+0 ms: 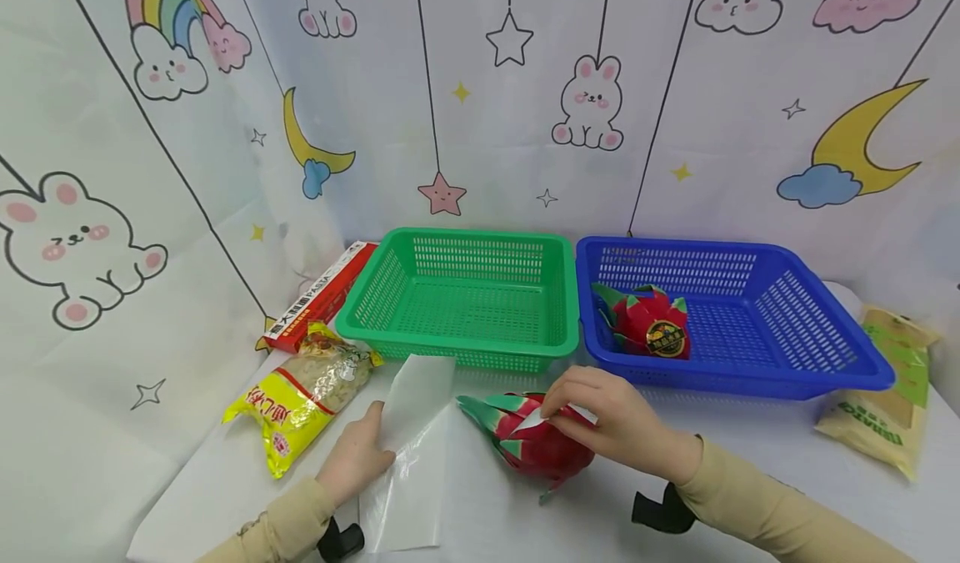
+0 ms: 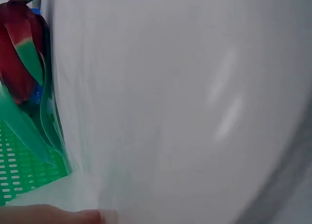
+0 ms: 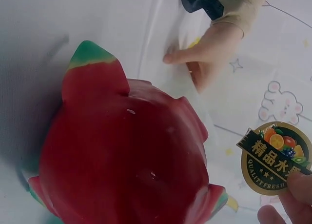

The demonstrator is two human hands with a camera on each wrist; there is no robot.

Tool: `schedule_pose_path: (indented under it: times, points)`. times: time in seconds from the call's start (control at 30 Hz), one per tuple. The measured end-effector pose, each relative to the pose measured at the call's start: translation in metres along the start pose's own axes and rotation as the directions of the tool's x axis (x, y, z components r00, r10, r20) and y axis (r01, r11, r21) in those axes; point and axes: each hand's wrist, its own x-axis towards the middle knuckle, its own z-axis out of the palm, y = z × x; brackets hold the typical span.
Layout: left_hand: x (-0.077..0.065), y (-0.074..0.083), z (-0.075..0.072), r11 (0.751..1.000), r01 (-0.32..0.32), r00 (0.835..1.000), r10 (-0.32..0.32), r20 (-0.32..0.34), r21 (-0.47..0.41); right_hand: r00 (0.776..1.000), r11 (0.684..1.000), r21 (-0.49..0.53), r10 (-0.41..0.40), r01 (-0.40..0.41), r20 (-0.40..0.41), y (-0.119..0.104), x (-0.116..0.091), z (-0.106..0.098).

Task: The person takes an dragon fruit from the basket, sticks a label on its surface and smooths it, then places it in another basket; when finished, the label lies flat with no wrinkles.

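Note:
My right hand [image 1: 611, 417] pinches a round black-and-gold fruit sticker [image 3: 274, 158] at its edge, over a red dragon fruit [image 1: 551, 454] with green-tipped scales. In the head view only the sticker's white back shows. The dragon fruit lies on the white table in front of the green basket, its leafy end turned left. With thumb and fingers, my left hand [image 1: 358, 454] holds the edge of a glossy whitish sheet [image 1: 411, 480], which stretches beside the fruit. That sheet fills most of the left wrist view, with the thumb [image 2: 53, 215] at its lower edge.
A green basket [image 1: 457, 353] stands at the back, beside a blue basket [image 1: 735, 384] holding another dragon fruit [image 1: 648, 317] with a black-and-gold sticker on it. Left are a yellow food bag [image 1: 300, 400] and a red pasta box [image 1: 322, 296]. A beige-green bag [image 1: 885, 396] lies far right.

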Motion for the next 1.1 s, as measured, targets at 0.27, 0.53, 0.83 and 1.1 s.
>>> schedule_pose_path:
  times: [0.27, 0.53, 0.83, 1.1]
  points:
    - [-0.002, -0.008, -0.002, 0.999, 0.047, 0.999, -0.047, 0.024, 0.026, 1.0, 1.0, 0.01, 0.014, -0.014, -0.001, 0.002, -0.002, -0.001]
    - [0.0, -0.009, -0.008, 0.986, 0.072, 0.996, -0.079, 0.044, 0.148, 0.999, 0.999, -0.002, 0.034, -0.034, -0.019, 0.004, -0.007, -0.006]
    - [-0.002, 0.001, -0.007, 0.914, -0.122, 0.991, 0.133, -0.002, 0.387, 0.997, 0.998, 0.001, 0.061, -0.061, -0.042, 0.006, -0.013, -0.012]
    - [-0.001, 0.009, -0.008, 0.89, -0.212, 0.977, 0.187, 0.102, 0.404, 0.994, 0.995, -0.027, 0.09, -0.092, -0.059, 0.006, -0.019, -0.017]
